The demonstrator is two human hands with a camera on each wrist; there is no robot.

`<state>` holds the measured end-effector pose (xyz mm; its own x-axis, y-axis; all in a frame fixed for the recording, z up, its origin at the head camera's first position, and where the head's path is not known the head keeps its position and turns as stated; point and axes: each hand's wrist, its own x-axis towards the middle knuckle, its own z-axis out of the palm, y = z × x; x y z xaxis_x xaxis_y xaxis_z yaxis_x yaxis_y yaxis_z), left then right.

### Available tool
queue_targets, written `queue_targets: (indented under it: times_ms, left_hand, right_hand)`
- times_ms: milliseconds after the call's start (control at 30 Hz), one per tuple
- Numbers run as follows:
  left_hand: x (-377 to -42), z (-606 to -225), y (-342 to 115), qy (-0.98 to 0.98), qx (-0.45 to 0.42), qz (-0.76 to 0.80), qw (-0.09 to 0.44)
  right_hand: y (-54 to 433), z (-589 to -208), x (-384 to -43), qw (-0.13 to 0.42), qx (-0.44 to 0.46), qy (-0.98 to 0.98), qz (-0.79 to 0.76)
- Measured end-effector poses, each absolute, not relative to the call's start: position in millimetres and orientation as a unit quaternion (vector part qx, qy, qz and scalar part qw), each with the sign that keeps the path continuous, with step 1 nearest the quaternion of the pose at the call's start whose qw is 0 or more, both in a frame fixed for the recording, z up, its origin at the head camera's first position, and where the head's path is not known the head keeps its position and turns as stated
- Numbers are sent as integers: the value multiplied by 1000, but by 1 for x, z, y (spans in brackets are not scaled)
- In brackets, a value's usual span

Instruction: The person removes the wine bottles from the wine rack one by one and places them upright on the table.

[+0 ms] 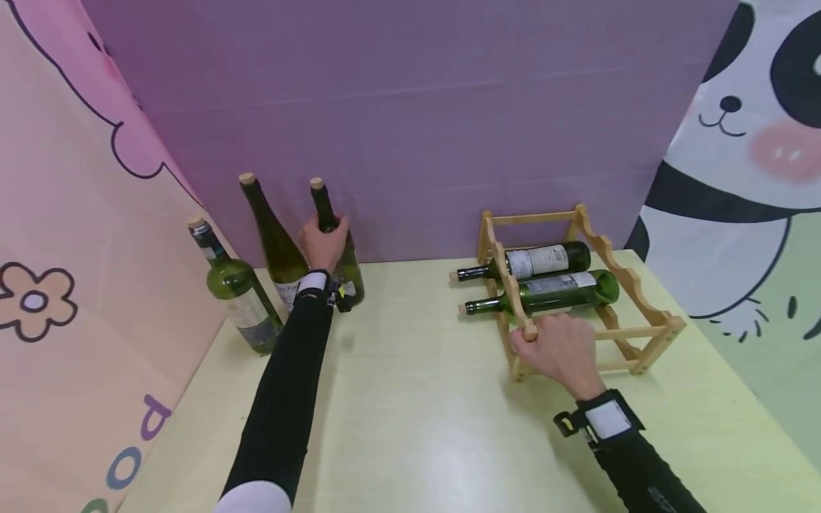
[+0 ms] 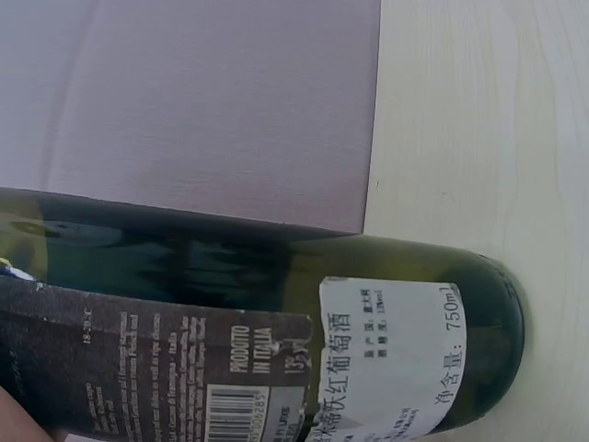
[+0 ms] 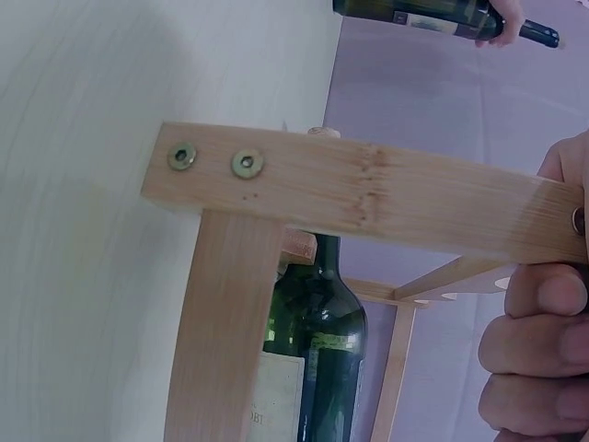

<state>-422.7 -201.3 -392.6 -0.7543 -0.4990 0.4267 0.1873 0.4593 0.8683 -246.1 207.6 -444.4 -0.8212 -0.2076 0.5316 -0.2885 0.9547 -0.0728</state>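
Observation:
In the head view my left hand grips a dark green wine bottle around its upper part, below the corked neck. The left wrist view shows that bottle's dark back label and white sticker; whether its base touches the table I cannot tell. My right hand holds the near left corner of a wooden wine rack, fingers curled round the top rail in the right wrist view. Two corked bottles lie in the rack, a dark one behind a green one, necks pointing left.
Left of my left hand stand a tall olive-green bottle and a lighter green bottle, both corked. The pale table meets a purple backdrop behind. Printed cartoon sheets flank both sides.

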Motion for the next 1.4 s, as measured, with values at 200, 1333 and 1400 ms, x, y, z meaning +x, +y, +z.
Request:
queue_targets:
  times_ms: [200, 1333, 1400]
  left_hand:
    - [-420, -392, -204, -797, 100, -511, 307]
    - [-365, -396, -205, -801, 1, -523, 291]
    - [-361, -396, -203, -800, -5, -519, 301]
  right_hand:
    - [207, -445, -246, 275, 132, -949, 78]
    - [209, -447, -247, 270, 132, -951, 78]
    - [209, -447, -248, 271, 132, -950, 80]
